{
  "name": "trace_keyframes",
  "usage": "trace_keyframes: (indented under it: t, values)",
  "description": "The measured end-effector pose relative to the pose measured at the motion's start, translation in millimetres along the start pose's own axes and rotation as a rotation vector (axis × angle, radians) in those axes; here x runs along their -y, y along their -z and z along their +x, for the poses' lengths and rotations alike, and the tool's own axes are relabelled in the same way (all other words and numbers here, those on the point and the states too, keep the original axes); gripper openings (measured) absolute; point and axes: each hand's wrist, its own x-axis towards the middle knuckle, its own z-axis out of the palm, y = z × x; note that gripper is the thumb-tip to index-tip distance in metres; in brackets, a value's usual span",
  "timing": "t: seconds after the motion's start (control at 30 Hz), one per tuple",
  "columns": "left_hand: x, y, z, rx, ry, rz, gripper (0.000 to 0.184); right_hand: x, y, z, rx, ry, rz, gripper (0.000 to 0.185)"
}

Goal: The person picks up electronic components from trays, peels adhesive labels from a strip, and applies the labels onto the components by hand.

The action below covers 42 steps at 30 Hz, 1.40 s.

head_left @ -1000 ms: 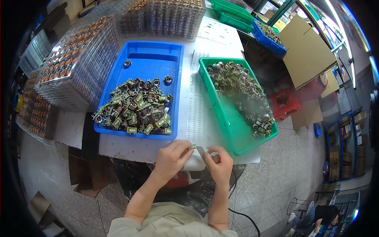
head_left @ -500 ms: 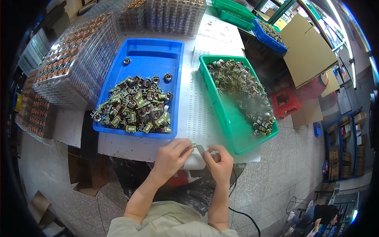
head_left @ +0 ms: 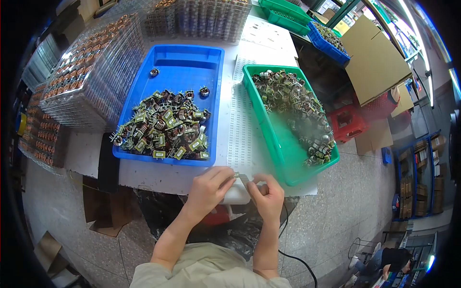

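At the table's front edge, my left hand [head_left: 207,190] pinches a small coil component [head_left: 236,175] with a pale top, mostly hidden by the fingers. Close beside it, my right hand [head_left: 269,196] holds a narrow strip [head_left: 244,180] with small marks along it, between thumb and fingers. The strip's end lies right by the component; I cannot tell whether they touch. Below the fingers is a white rounded object [head_left: 237,196]. Ahead on the left, a blue tray [head_left: 187,72] bears a heap of coil components [head_left: 165,126], many with pale labels on yellowish-green tops.
A green tray [head_left: 278,156] of coil components stands to the right. Between the trays lies a white sheet of small labels [head_left: 239,120]. Stacked clear plastic trays of copper coils [head_left: 96,72] rise at the left. A red stool [head_left: 348,122] and another person [head_left: 396,259] are farther right.
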Motion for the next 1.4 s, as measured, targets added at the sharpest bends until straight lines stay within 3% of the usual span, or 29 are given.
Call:
trace_keyframes:
  t: [0.6, 0.7, 1.4]
  values:
    - [1.1, -0.1, -1.0, 0.013, -0.022, -0.006, 0.016, -0.1, 0.4, 0.0, 0.005, -0.001, -0.002, 0.013]
    - [0.2, 0.5, -0.9, 0.018, -0.022, -0.008, 0.016, 2.2, 3.3, -2.0, 0.034, -0.107, -0.024, 0.023]
    - [3.1, -0.6, -2.4, 0.016, -0.08, 0.034, 0.015, -1.5, 2.1, -5.1, -0.085, -0.028, -0.069, 0.026]
